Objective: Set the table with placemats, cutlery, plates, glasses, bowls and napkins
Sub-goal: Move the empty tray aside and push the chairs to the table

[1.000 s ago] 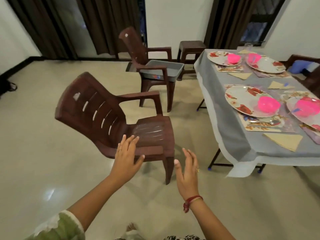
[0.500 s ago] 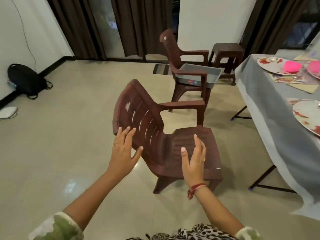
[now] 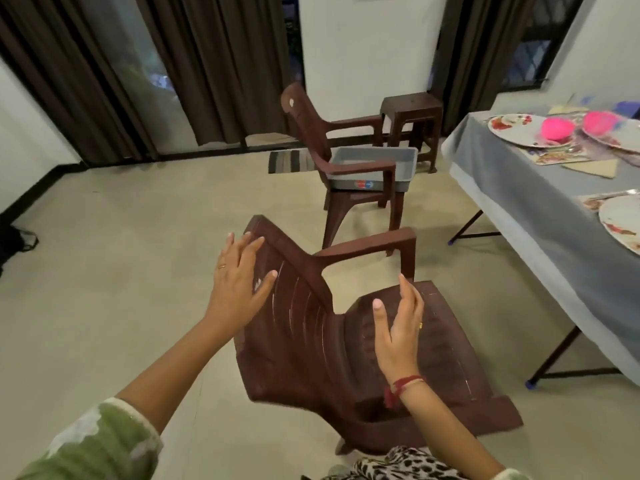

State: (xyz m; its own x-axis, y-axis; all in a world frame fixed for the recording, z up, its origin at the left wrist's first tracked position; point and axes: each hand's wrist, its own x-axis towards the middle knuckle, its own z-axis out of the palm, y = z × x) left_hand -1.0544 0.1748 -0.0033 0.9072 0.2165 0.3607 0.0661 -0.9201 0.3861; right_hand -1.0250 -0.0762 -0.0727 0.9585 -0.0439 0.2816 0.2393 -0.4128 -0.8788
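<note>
Both hands have closed in on the dark brown plastic armchair (image 3: pixel 311 341), which now fills the lower middle of the view, nearer than half a second ago. The left grip (image 3: pixel 239 289) has climbed from the slatted back to its upper left edge; its fingers are spread and straight, and whether they touch the plastic I cannot tell. The right grip (image 3: pixel 398 327) hangs over the seat, fingers straight and loosely apart, pinching nothing. Neither carries any piece of the setting. Those pieces lie well apart from the hands, on the grey-clothed counter (image 3: pixel 540 216) at the right edge: a white floral plate (image 3: pixel 512 128) with a bright pink bowl (image 3: pixel 556 128) on it, a printed placemat (image 3: pixel 554 157) under them, a beige triangular napkin (image 3: pixel 595 167) just beside, and a second floral plate (image 3: pixel 623 220) nearer the camera. Glasses and cutlery are too blurred to make out. A grey plastic tub (image 3: pixel 374 168) sits on a second brown armchair (image 3: pixel 311 133) behind. To my judgement the laying is largely done, and the reach suggests the near armchair is about to be taken by its back and drawn up to the counter.
</note>
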